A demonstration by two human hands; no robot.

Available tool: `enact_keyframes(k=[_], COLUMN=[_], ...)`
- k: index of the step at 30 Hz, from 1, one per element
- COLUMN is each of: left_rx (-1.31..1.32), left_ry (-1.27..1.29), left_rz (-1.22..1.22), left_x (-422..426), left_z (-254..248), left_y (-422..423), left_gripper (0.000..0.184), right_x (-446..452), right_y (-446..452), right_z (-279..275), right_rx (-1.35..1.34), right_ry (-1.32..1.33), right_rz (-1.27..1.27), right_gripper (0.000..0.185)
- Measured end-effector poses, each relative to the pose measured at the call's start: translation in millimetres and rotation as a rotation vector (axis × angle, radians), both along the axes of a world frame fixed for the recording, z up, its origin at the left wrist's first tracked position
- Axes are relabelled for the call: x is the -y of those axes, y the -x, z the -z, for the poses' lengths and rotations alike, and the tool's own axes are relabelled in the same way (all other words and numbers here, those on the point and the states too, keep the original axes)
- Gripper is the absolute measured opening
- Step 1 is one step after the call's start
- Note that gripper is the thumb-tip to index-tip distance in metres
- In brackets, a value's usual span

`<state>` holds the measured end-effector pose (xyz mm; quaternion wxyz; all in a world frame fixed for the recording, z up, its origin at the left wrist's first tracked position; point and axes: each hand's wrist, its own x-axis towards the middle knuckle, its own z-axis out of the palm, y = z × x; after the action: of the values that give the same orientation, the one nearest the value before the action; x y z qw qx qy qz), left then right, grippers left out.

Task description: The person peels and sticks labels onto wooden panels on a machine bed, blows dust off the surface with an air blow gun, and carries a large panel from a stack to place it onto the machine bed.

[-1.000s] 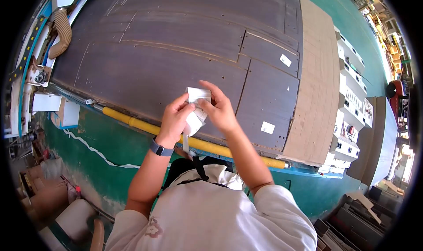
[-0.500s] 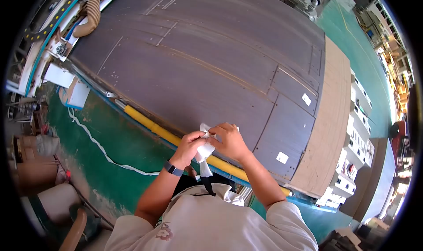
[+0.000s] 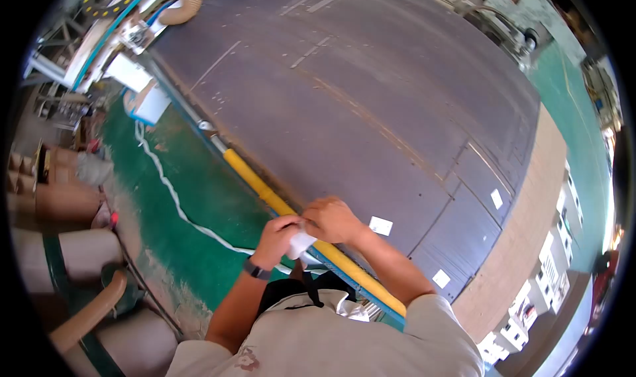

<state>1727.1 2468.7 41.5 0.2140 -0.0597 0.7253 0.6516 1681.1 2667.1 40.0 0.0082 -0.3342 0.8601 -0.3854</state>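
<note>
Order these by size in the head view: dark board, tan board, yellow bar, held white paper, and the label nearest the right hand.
Largest to smallest:
1. Dark board
2. Tan board
3. Yellow bar
White paper and label: smallest, too alike to rank.

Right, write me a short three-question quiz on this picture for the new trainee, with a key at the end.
1. True or false: the left hand touches the white strip.

2. Multiple choice: what is the main colour of the long bar along the near edge of the dark panels?
A. Red
B. Yellow
C. Black

3. Count: how many rectangular white labels can be seen lying on those panels?

Key: 1. True. 2. B. 3. Three.
</note>
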Motion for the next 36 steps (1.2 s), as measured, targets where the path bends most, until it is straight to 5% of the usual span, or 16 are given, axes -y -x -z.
enact_keyframes(k=[6, 8, 9, 12, 15, 17, 18, 20, 22, 24, 26, 27, 29, 30, 32, 36], left_rx=[0.055, 0.011, 0.006, 0.001, -0.038, -0.072, -0.077, -0.079, -0.059, -0.060, -0.068, -0.034, 0.049, 0.117, 0.198, 0.182], left_ry=[-0.075, -0.079, -0.105, -0.130, -0.141, -0.164, -0.185, -0.205, -0.225, -0.230, -0.238, -0.215, -0.255, -0.296, -0.311, -0.267], left_rz=[-0.201, -0.246, -0.249, -0.248, -0.235, -0.219, -0.203, -0.202, -0.182, -0.155, -0.128, -0.135, -0.119, -0.109, 0.016, 0.044], left_x=[-9.1, -14.8, -19.8, -30.7, -42.4, -44.9, -48.9, -58.8, -66.5, -71.0, -73.1, -72.8, -84.9, -90.4, -100.7, -115.8], left_z=[15.0, 10.3, 0.8, -17.8, -30.5, -35.0, -36.5, -36.8, -35.7, -30.5, -18.4, -5.0, 3.1, 4.4, -6.2, 9.5], left_y=[9.2, 18.5, 22.7, 30.1, 38.2, 38.6, 43.3, 49.1, 51.9, 53.5, 51.6, 50.7, 56.7, 52.7, 48.4, 49.6], left_gripper=[0.027, 0.027, 0.025, 0.021, 0.020, 0.022, 0.023, 0.025, 0.026, 0.025, 0.025, 0.024, 0.022, 0.020, 0.026, 0.017], right_x=[-32.9, -68.9, -98.2, -205.2, -288.9, -322.6, -304.3, -277.8, -254.7, -208.1, -157.7, -137.8, -103.1, -88.8, -71.1, -95.5], right_y=[40.1, 80.8, 107.2, 170.3, 156.1, 151.9, 135.1, 118.0, 98.6, 71.5, 44.0, 22.0, -5.3, -14.7, -20.5, -24.6], right_z=[1.6, 30.3, 31.6, 102.4, 121.7, 133.2, 95.8, 76.7, 107.0, 87.6, 31.6, 39.2, 28.2, 1.5, 15.3, -12.0], right_rx=[0.433, 0.366, 0.553, 0.451, 0.185, 0.024, 0.057, -0.023, -0.524, -0.612, 0.286, 0.324, 0.459, 0.611, 0.560, 0.483], right_ry=[0.076, 0.530, 0.705, 1.633, 1.778, 1.370, 0.646, -0.636, -0.588, -0.543, -0.331, 0.312, 0.687, 0.582, 0.795, 0.673], right_rz=[0.178, 0.518, 0.687, 0.896, 1.030, 1.285, 1.620, 1.433, 1.173, 1.117, 1.035, 0.949, 0.582, 0.585, 0.678, 0.808], right_gripper=[0.020, 0.020, 0.018, 0.023, 0.038, 0.030, 0.024, 0.025, 0.028, 0.032, 0.035, 0.032, 0.041, 0.049, 0.046, 0.033])
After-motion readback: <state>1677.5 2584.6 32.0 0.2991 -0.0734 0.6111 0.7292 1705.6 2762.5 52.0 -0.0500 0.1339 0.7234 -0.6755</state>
